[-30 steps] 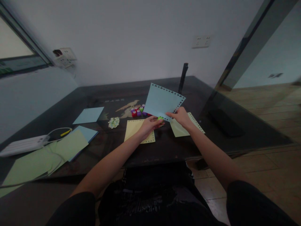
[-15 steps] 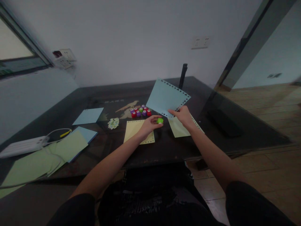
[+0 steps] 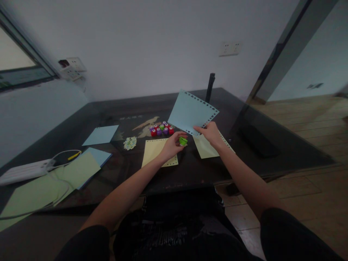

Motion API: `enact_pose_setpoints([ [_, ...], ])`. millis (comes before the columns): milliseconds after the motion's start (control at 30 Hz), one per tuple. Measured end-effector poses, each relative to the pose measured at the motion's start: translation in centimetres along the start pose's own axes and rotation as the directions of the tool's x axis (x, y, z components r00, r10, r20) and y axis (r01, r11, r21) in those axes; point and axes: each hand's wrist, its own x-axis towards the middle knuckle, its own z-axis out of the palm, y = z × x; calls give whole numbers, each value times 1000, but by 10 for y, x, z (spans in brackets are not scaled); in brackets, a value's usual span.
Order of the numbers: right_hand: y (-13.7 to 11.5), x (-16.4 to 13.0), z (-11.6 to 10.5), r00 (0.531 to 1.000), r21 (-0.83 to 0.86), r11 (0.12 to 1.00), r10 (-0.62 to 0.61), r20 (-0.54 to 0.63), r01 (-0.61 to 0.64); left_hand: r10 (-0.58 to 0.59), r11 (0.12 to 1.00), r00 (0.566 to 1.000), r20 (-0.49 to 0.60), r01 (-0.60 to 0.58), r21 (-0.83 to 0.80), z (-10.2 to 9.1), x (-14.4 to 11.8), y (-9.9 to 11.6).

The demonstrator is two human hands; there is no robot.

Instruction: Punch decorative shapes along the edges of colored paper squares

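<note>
My left hand [image 3: 174,143] is closed around a small green craft punch [image 3: 183,141]. In my right hand [image 3: 211,133], pinched at its lower edge, is a light blue paper sheet [image 3: 191,112], tilted up above the table; rows of punched shapes run along several of its edges. Below the left hand lies a yellow paper sheet [image 3: 152,148] with punched edges. Another pale yellow-green sheet [image 3: 204,148] rests under the right hand, partly hidden by it. Just beyond the left hand stands a cluster of red, purple and green craft punches [image 3: 162,129].
A heap of small paper cutouts [image 3: 130,143] sits left of the yellow sheet. Blue [image 3: 101,135] and green sheets [image 3: 78,168] lie on the left, beside a white power strip [image 3: 25,171] with its cable. A black upright object [image 3: 210,87] stands at the back; a dark flat object [image 3: 258,141] lies right.
The green punch has turned in my left hand and moved slightly down and left. My right hand still holds the blue sheet in nearly the same pose. The whole view has shifted a little.
</note>
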Motion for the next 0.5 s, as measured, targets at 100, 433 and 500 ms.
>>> enact_pose_setpoints([
  [100, 0, 1, -2, 1000, -1, 1000, 0, -16, 0, 2, 1000, 1000, -15, -2, -7, 1, 0, 0],
  [433, -10, 9, -20, 980, 105, 993, 81, -179, -62, -50, 996, 997, -52, 54, 75, -2, 0, 21],
  [500, -14, 9, -22, 973, 128, 990, 89, -212, -63, -48, 995, 998, -35, 51, 88, -3, 1, 27],
])
